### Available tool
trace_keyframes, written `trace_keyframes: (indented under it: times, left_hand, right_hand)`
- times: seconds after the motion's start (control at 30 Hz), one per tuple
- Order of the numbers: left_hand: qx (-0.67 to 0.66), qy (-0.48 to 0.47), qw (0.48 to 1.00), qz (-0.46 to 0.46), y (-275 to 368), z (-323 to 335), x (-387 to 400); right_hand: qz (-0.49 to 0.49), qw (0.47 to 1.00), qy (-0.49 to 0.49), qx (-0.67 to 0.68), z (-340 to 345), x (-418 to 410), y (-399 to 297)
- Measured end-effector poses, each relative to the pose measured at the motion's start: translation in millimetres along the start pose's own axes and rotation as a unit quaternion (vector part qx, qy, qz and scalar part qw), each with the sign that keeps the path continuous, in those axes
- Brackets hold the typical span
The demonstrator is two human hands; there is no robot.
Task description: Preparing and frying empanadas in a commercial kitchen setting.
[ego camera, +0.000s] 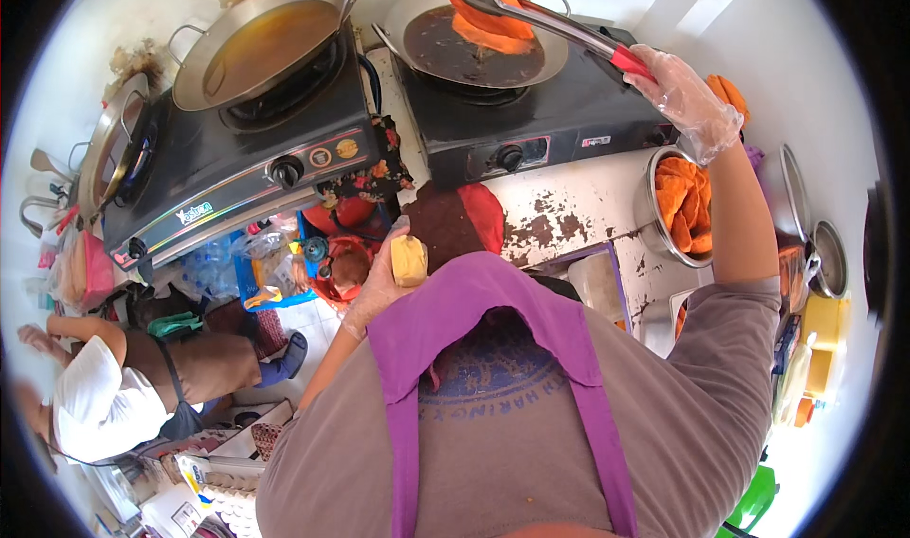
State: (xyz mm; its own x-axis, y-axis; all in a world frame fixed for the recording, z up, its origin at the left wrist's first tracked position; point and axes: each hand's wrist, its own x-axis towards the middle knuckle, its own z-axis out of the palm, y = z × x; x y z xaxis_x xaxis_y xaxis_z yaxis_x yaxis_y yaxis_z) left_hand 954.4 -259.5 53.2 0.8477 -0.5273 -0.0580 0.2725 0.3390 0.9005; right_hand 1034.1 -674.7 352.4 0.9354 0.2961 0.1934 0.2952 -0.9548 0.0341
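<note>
My right hand (686, 101), in a clear plastic glove, grips red-handled metal tongs (561, 29). The tongs' tips hold orange, flat, folded pieces (490, 22) above a wok of dark liquid (473, 47) on the right gas stove (519, 125). Low in front of my body, my gloved left hand (380, 275) holds a small yellow block (409, 261), its material unclear. A metal pot (650, 214) below my right forearm contains more orange pieces (682, 200).
Another wok (188, 83) with brownish liquid stands on the left gas stove (242, 161); a further wok (89, 161) is at far left. A co-worker in a white top (106, 403) is at lower left. Metal pots (828, 257) and yellow containers (825, 325) line the right side.
</note>
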Motion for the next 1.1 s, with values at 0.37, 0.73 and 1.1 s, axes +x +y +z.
trace_keyframes:
  times: [0.37, 0.73, 1.1]
  left_hand:
    - [0.007, -0.029, 0.999, -0.018, 11, -16, -14]
    - [-0.016, -0.064, 0.983, -0.171, -6, -58, -17]
    - [0.042, -0.242, 0.954, -0.171, -5, 36, 28]
  right_hand:
    - [0.018, 1.000, 0.011, 0.011, 13, -2, -23]
    - [0.054, 0.998, 0.021, -0.006, 50, -14, -48]
    - [0.137, 0.989, 0.038, 0.049, 80, -15, -68]
